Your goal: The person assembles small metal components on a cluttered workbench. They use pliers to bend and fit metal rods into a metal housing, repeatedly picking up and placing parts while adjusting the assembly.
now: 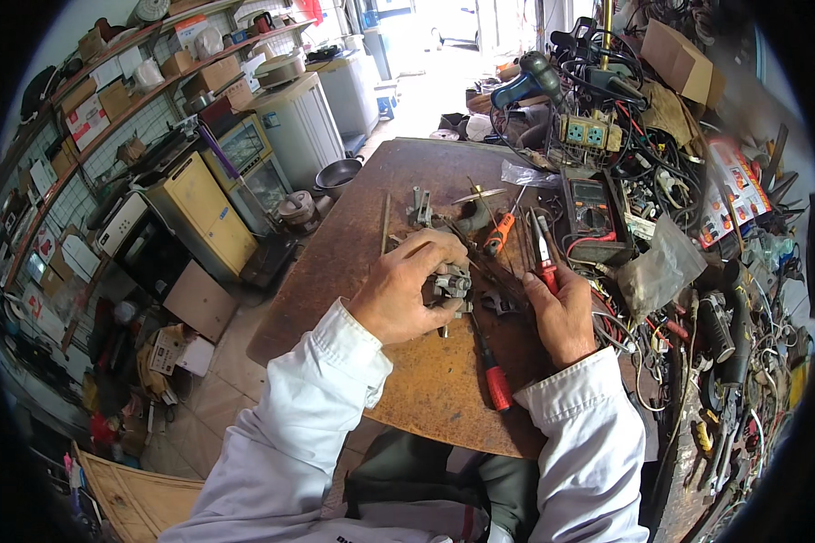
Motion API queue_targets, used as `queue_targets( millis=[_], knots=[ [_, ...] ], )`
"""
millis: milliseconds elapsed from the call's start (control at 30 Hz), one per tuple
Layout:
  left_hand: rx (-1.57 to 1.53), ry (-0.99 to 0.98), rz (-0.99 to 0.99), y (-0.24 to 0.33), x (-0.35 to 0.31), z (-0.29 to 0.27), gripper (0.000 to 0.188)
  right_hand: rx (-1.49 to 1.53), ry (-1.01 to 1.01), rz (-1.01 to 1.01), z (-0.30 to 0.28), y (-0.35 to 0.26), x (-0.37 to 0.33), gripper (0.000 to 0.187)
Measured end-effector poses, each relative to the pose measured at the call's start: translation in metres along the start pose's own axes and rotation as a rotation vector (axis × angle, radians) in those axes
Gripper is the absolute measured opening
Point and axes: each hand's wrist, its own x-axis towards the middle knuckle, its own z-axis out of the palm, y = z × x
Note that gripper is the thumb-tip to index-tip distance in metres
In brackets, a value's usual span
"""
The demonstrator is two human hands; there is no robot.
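My left hand (414,285) is curled around a small grey metal mechanism (450,286) above the worktable (335,271). Its fingers hide much of the piece. To the right, my right hand (563,312) grips a slim red-handled tool (547,264) whose pale metal end points away from me; I cannot make out its exact kind. An orange-handled screwdriver (498,235) lies between and beyond my hands. Nearer me, a screwdriver with a red and black handle (495,380) rests on the wood. Another grey metal part (420,208) stands beyond my left hand.
A multimeter (593,213) sits at the table's right side, beside a clear plastic bag (661,267). Tangled cables and tools crowd the right, with a blue power tool (527,81) farther back. A dark wok (339,172) and appliances stand left of the table.
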Motion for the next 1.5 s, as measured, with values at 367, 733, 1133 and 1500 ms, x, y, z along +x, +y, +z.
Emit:
queue_targets(
  millis=[367,733,1133,1500],
  knots=[
    [0.043,0.035,-0.023,0.003,0.000,-0.006,0.043,-0.017,-0.024,0.016,-0.003,-0.006,0.000,0.029],
    [0.386,-0.032,-0.527,-0.059,-0.021,-0.089,0.034,0.028,-0.044,0.010,-0.001,-0.003,0.001,0.028],
    [0.204,-0.160,-0.691,-0.096,-0.037,-0.079,0.034,0.094,-0.051,0.016,0.000,0.009,0.004,0.027],
    [0.404,-0.336,-0.540,-0.054,0.013,-0.051,0.063,0.050,-0.040,0.052,-0.001,-0.003,0.001,0.024]
  ],
)
